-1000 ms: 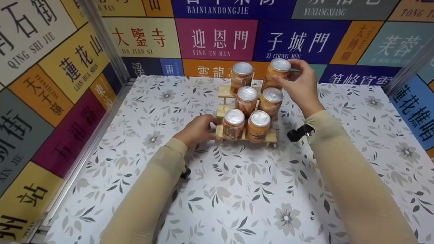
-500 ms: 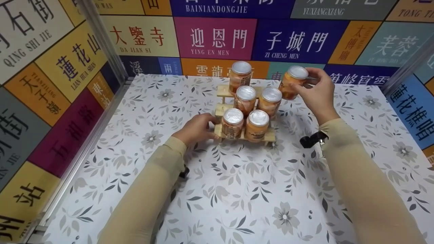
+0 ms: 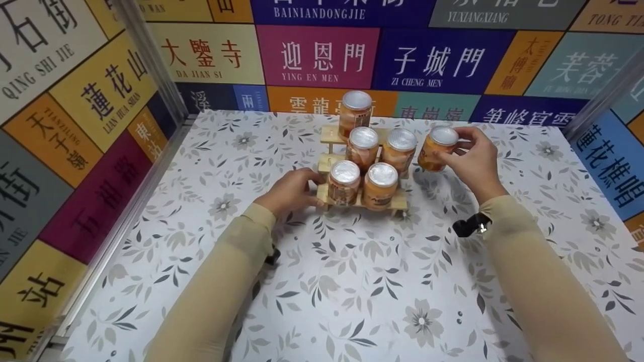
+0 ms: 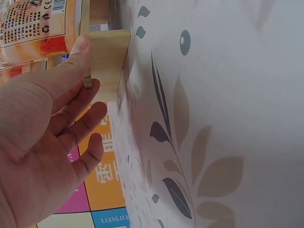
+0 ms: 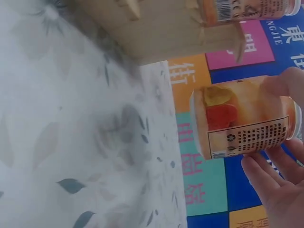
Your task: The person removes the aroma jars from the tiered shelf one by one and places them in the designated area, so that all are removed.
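Observation:
A small stepped wooden rack (image 3: 330, 134) stands on the table, bearing several orange-labelled jars with silver lids. Two jars are on the front step, two on the middle one, and a single jar (image 3: 355, 116) is at the left of the top step. My left hand (image 3: 293, 190) grips the left end of the lowest step; in the left wrist view its thumb lies on the board (image 4: 111, 59) and fingers curl below. To the right of the rack, my right hand (image 3: 477, 160) holds another jar (image 5: 232, 118) between thumb and fingers, upright and raised above the tabletop.
The table (image 3: 352, 301) has a white cloth with grey leaves and flowers. Colourful panels with Chinese lettering (image 3: 322, 55) stand along the back and both sides. A metal frame post (image 3: 156, 55) rises at the back left corner.
My right hand has carried the jar off the right of the rack's top step, moving it rightward and then down toward the table. The left hand keeps its grip on the rack.

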The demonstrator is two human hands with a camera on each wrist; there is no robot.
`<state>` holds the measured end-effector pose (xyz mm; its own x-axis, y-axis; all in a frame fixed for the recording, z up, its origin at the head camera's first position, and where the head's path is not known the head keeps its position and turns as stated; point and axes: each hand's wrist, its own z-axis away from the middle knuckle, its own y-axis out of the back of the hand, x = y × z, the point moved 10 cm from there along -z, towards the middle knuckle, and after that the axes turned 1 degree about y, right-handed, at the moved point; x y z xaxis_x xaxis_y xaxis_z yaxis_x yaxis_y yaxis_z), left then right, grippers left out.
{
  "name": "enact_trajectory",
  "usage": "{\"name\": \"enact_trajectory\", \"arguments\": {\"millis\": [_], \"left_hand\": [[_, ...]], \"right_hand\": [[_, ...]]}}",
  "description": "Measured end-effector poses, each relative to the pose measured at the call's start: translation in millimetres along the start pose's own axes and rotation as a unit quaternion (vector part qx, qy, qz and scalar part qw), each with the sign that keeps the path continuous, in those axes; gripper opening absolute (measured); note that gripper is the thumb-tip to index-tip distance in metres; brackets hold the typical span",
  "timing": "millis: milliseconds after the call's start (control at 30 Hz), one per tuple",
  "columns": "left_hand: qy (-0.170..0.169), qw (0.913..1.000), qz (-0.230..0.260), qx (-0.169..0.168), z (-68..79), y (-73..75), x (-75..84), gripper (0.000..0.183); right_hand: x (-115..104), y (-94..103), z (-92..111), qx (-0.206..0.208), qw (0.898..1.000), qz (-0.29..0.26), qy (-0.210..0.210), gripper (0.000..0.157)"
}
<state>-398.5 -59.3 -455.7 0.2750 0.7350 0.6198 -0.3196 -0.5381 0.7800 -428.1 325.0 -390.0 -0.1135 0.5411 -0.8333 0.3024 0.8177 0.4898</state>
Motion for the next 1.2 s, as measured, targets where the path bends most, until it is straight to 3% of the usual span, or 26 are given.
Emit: {"name": "enact_trajectory", "arguments": {"millis": [367,600,867,1100,1200], "left_hand": [[0.011,0.9999,0.013,0.001,2.3,2.0,-1.6,0.054],[-0.019,0.9998,-0.002,0.000,0.6,2.2,4.4,0.050],[-0.022,0.9997,0.012,-0.001,0.1,0.0,5.1,0.049],[-0.018,0.9997,0.014,-0.001,0.1,0.1,3.5,0.050],[-0.013,0.9998,0.012,0.001,0.6,0.9,1.5,0.051]], "right_hand": [[22,-17.2,4,-0.038,0.999,0.007,-0.004,0.061],[30,-20.2,8,-0.046,0.999,0.003,-0.007,0.062],[41,-23.6,10,-0.070,0.997,-0.007,-0.020,0.063],[37,-25.8,9,-0.102,0.994,0.024,-0.010,0.075],[27,-23.7,9,-0.093,0.994,0.055,0.009,0.083]]}}
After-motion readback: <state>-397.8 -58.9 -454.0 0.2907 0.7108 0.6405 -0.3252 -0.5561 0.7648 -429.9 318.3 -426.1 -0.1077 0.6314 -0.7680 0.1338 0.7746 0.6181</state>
